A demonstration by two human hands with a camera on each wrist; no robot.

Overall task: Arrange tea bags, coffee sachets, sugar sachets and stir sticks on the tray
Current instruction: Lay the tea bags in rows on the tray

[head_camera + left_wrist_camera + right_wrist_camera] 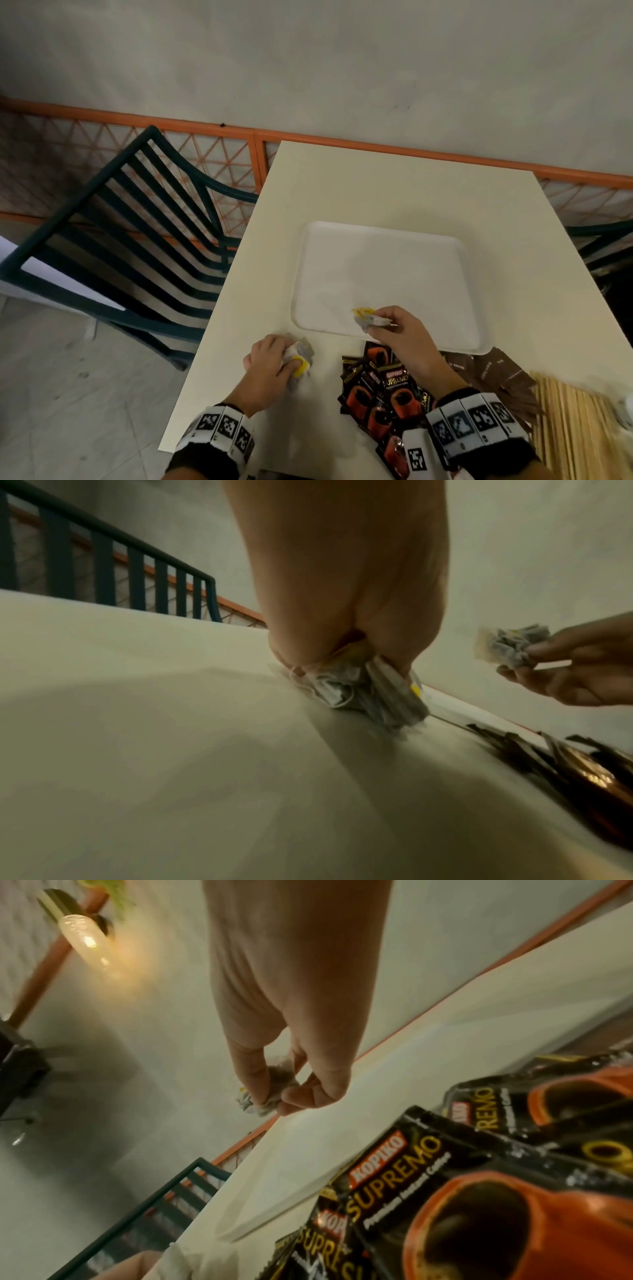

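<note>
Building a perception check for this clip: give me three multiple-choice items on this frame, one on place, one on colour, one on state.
1. Where is the right hand with its bunch of grey paper tea bags?
A. over the near edge of the white rectangular plastic tray
B. over the chair
C. under the table

2. What colour are the cups printed on the black coffee sachets?
A. blue
B. orange
C. green

3. What is the left hand doing?
A. lying flat
B. pointing
C. gripping tea bags

Key: A, the hand overlaps the tray's near rim; B, orange cups show on the sachets; C, the left wrist view shows fingers curled round the tea bags.
</note>
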